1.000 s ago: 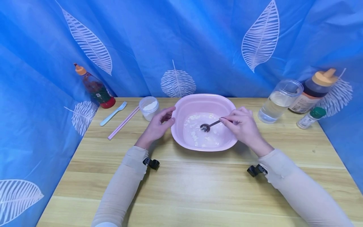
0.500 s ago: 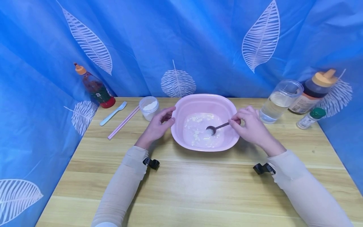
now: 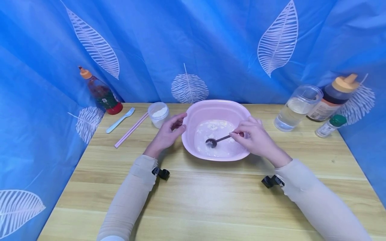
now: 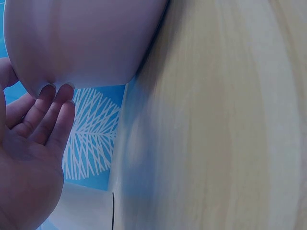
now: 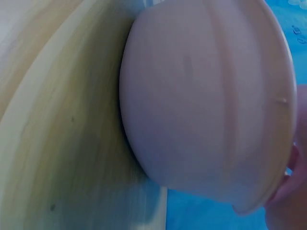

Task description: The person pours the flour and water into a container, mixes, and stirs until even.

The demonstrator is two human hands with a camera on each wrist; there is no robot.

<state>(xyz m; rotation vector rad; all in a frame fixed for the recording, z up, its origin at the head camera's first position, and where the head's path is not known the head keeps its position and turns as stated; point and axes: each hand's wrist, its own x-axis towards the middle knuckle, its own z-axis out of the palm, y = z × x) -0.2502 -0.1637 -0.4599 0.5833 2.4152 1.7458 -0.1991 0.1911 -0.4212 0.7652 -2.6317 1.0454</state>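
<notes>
A pink plastic basin [image 3: 217,104] sits on the table with whitish liquid and pale clumps across its bottom. My left hand [image 3: 171,131] holds the basin's left rim; in the left wrist view its fingertips touch the outer wall below the rim and the thumb is up at the edge. Over the basin's right side, my right hand [image 3: 254,135] pinches the handle of a dark measuring spoon [image 3: 211,143]. The spoon's round bowl is down in the liquid, left of the basin's middle. In the right wrist view the basin's wall [image 5: 192,105] hides the spoon.
Left of the basin stand a jar of white powder [image 3: 159,115], pink chopsticks [image 3: 131,130] lying flat, a light blue fork [image 3: 120,120] and a red sauce bottle [image 3: 105,93]. At right are a water cup [image 3: 294,108], a dark sauce bottle [image 3: 331,97] and a green-capped shaker [image 3: 331,126].
My right hand swung the spoon right, then back left and slightly nearer through the liquid. Fewer white clumps show along the near side. The left hand stays on the rim.
</notes>
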